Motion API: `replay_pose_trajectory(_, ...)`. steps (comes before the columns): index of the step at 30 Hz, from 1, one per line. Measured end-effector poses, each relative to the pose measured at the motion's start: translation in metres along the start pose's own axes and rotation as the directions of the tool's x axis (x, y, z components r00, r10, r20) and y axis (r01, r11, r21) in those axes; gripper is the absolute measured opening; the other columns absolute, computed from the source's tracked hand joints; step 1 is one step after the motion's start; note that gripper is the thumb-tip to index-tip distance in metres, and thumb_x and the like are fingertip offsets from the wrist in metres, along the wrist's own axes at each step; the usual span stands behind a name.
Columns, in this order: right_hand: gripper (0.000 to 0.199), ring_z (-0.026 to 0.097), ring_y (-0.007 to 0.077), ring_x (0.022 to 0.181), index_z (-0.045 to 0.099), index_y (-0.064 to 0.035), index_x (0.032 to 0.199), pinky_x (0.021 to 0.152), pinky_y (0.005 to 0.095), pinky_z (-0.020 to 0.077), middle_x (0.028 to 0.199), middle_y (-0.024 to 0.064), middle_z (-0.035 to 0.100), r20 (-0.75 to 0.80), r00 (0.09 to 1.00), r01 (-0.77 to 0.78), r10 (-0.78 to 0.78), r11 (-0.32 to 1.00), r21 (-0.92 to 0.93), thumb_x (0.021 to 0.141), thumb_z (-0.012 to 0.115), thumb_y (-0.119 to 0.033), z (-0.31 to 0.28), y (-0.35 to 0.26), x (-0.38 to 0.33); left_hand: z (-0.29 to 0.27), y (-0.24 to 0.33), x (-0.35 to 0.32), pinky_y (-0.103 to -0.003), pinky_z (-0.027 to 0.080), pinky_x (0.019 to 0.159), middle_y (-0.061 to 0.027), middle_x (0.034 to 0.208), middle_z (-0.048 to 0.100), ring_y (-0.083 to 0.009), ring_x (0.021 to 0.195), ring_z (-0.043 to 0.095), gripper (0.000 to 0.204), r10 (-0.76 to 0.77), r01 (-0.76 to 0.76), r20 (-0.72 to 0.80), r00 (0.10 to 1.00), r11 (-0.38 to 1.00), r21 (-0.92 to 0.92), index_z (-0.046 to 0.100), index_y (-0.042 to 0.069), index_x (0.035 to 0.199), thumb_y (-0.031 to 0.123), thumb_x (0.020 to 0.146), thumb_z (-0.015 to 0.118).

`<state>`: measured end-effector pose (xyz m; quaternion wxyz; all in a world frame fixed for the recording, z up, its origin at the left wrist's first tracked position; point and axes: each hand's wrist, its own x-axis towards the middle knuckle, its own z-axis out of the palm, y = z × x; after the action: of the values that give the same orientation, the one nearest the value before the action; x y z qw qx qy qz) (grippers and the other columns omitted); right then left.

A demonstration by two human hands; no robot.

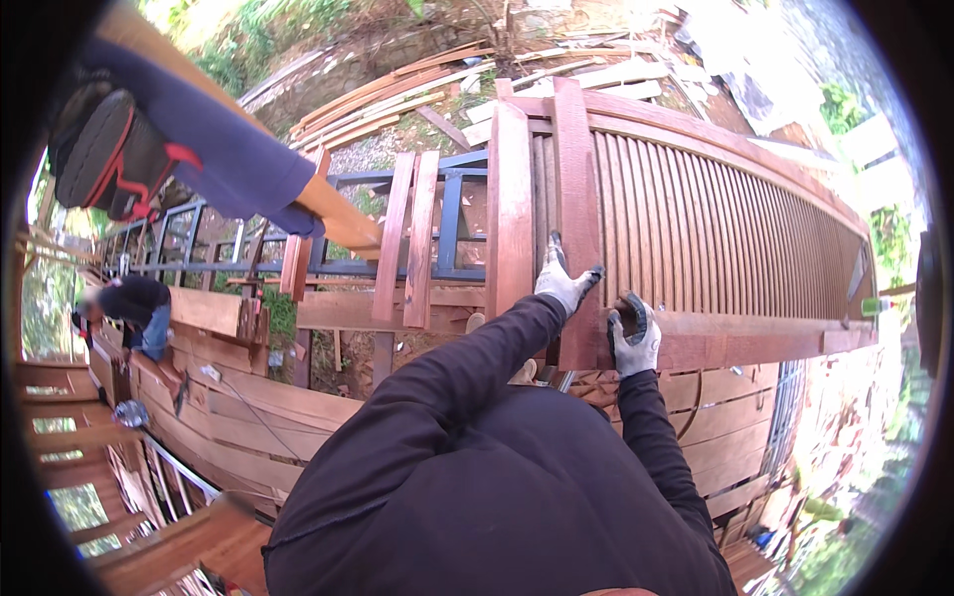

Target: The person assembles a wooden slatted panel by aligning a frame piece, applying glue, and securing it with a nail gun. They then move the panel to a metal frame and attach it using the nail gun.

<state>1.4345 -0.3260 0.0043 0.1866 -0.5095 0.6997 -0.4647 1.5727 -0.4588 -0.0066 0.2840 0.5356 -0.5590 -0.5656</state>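
Observation:
A slatted wooden panel (730, 214) with a reddish frame lies in front of me. Across its left part runs a loose-looking reddish board (576, 189). My left hand (566, 285), in a white and dark glove, touches this board near its close end, with thumb and forefinger spread apart. Over the panel's near rail (735, 333), my right hand (638, 343), gloved alike, has its fingers and thumb curled toward each other. Something brown shows between them; I cannot make out whether it is a separate piece or the wood behind. Another reddish board (513, 209) stands left of my left hand.
Dark blue metal framing (450, 223) and short boards (396, 238) extend leftward. A blue-trousered leg (224, 149) and a black-and-red shoe (114, 159) are beside a wooden beam (343, 219). A person (139, 308) bends over at far left. Loose planks (383, 99) lie beyond.

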Motion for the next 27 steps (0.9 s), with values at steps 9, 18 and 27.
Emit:
replay_pose_trajectory(9, 0.031, 0.061, 0.0322, 0.110, 0.070, -0.0093, 0.108, 0.100, 0.0456, 0.0447, 0.111, 0.0115, 0.068, 0.178, 0.961, 0.262, -0.212, 0.901, -0.344, 0.080, 0.079, -0.019, 0.000, -0.011, 0.007, -0.015, -0.017, -0.037, -0.037, 0.023, 0.123, -0.0299, 0.161, 0.022, -0.0388, 0.151, 0.024, 0.091, 0.111, -0.129, 0.107, 0.988, 0.976, 0.175, 0.013, -0.004, 0.158, 0.044, 0.097, 0.060)
replay_pose_trajectory(18, 0.028, 0.060, 0.0364, 0.109, 0.067, -0.0075, 0.109, 0.099, 0.0478, 0.0452, 0.113, 0.0154, 0.066, 0.224, 0.948, 0.298, -0.225, 0.872, -0.388, 0.083, 0.074, -0.014, 0.000, -0.013, 0.008, -0.030, -0.031, -0.053, -0.038, 0.022, 0.123, -0.0286, 0.162, 0.019, -0.0378, 0.152, 0.021, 0.089, 0.120, -0.136, 0.218, 0.969, 0.989, 0.058, 0.014, -0.003, 0.158, 0.045, 0.097, 0.058)
replay_pose_trajectory(27, 0.035, 0.058, 0.0370, 0.112, 0.066, -0.0079, 0.109, 0.101, 0.0496, 0.0436, 0.115, 0.0149, 0.064, 0.254, 0.958, 0.240, -0.133, 0.856, -0.457, 0.075, 0.075, -0.012, -0.006, -0.023, 0.002, -0.053, -0.038, -0.047, -0.037, 0.027, 0.122, -0.0267, 0.161, 0.025, -0.0356, 0.151, 0.026, 0.097, 0.041, -0.031, 0.393, 0.919, 0.999, -0.031, 0.019, -0.003, 0.157, 0.052, 0.092, 0.065)
